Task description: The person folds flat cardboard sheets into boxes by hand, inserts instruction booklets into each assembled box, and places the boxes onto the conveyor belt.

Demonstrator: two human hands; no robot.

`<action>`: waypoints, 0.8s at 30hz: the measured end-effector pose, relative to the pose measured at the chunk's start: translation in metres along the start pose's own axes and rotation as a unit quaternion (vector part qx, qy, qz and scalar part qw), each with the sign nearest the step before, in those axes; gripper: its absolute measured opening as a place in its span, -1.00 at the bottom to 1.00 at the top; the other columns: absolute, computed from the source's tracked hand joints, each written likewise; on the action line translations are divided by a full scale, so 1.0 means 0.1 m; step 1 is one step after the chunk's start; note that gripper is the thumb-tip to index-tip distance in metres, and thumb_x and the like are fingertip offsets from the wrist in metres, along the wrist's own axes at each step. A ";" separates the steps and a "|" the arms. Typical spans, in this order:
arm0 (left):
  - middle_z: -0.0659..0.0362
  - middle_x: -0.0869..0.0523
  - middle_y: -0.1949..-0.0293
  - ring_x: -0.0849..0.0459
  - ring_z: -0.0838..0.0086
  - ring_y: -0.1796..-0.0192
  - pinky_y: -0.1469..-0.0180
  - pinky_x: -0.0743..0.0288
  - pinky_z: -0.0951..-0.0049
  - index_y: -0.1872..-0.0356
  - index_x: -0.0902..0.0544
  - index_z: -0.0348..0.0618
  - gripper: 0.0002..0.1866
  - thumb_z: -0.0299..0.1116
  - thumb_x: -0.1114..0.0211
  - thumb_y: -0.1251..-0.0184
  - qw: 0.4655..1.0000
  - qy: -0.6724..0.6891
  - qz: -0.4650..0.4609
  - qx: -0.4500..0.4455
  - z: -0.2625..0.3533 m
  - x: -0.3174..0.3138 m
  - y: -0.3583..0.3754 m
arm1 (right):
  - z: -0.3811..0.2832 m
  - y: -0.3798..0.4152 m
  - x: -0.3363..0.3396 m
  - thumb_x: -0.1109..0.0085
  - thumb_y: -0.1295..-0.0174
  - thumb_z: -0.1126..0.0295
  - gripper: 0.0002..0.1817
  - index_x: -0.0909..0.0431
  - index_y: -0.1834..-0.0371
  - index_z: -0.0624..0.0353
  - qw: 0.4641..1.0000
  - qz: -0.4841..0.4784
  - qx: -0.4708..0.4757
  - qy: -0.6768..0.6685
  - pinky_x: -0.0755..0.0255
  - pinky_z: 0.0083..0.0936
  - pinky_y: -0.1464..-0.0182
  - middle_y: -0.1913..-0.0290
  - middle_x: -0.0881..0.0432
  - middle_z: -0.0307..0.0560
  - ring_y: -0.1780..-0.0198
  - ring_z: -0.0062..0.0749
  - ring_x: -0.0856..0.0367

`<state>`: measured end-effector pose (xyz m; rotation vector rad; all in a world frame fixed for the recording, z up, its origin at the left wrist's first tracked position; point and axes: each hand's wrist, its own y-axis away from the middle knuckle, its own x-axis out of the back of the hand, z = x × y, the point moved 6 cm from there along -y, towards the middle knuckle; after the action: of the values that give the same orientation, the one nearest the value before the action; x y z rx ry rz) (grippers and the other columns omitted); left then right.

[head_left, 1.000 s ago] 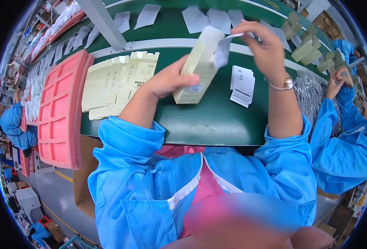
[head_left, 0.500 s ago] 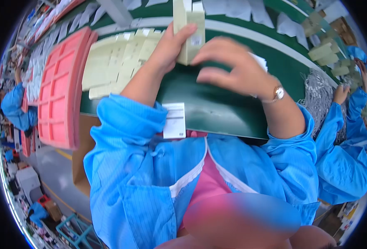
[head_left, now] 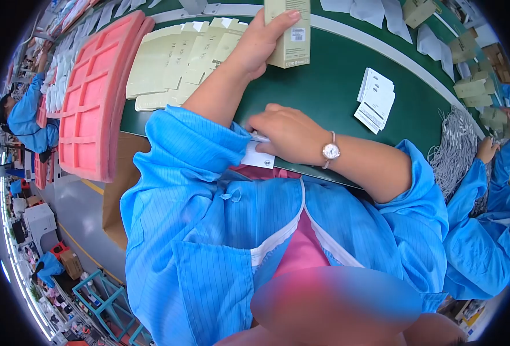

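Observation:
Near the top of the view, my left hand (head_left: 262, 45) is wrapped round a pale green carton (head_left: 295, 49) with a barcode label; the carton's top is cut off by the frame. My right hand (head_left: 292, 135), with a watch on its wrist, is down at the table's near edge. Its fingers are closed on a white printed leaflet (head_left: 259, 157), whose upper part they hide. Fanned-out flat pale green cartons (head_left: 160, 66) lie left of my left arm. Farther right on the table is a small stack of white leaflets (head_left: 376, 101).
Pink foam trays (head_left: 90, 98) stand at the left edge of the green table (head_left: 330, 81). A bundle of grey cords (head_left: 454, 150) lies at the right, beside a co-worker's blue sleeve (head_left: 468, 187). Another person (head_left: 30, 124) is at the far left.
My right hand has moved from beside the carton down to the near edge and taken hold of the leaflet there. My left hand still holds the carton, its closed lower end now showing.

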<state>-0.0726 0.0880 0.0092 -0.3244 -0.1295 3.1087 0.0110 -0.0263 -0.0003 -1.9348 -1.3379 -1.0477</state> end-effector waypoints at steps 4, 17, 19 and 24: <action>0.08 -0.55 -0.04 -0.57 0.38 -0.05 -0.10 -0.47 0.31 -0.21 -0.30 -0.23 -0.40 -0.12 -0.29 -0.27 0.997 0.076 -0.019 -0.003 0.13 0.07 -0.05 | 0.01 0.13 0.51 -0.36 0.08 0.45 -0.63 -0.51 0.15 0.18 0.994 0.012 0.035 -0.107 -0.44 -0.41 0.08 0.24 -0.54 -0.10 0.17 -0.25 -0.52; 0.02 -0.47 -0.16 -0.50 0.32 -0.16 -0.16 -0.42 0.33 -0.37 -0.15 -0.19 0.04 0.13 -0.45 0.08 0.941 0.005 -0.325 0.095 0.07 -0.40 0.36 | 0.61 0.43 1.51 -0.25 -0.16 0.42 -0.74 -0.54 0.10 0.22 0.969 0.190 -0.042 -0.155 -0.39 -0.41 -0.10 0.02 -0.57 -0.09 0.07 -0.40 -0.56; 0.01 -0.43 -0.20 -0.43 0.33 -0.22 -0.23 -0.33 0.35 -0.38 -0.12 -0.23 0.01 0.04 -0.46 0.02 0.959 0.003 -0.271 0.087 0.11 -0.37 0.34 | 0.54 0.44 1.58 -0.23 -0.18 0.39 -0.76 -0.54 0.11 0.22 0.966 0.238 -0.009 -0.098 -0.36 -0.39 -0.12 0.02 -0.57 -0.09 0.03 -0.37 -0.54; -0.02 -0.43 -0.20 -0.42 0.24 -0.24 -0.25 -0.31 0.33 -0.39 -0.14 -0.19 0.00 0.07 -0.43 0.00 0.961 -0.194 -0.164 -0.105 0.22 -0.39 0.27 | 0.28 0.43 1.47 -0.21 -0.20 0.33 -0.77 -0.57 0.13 0.17 0.933 0.326 0.051 0.141 -0.26 -0.34 -0.21 0.03 -0.57 -0.11 -0.08 -0.25 -0.45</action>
<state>-0.0386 0.0583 0.0362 0.2848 -0.4680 2.7861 0.0885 0.0548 0.1075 -1.8566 -0.5110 -0.8476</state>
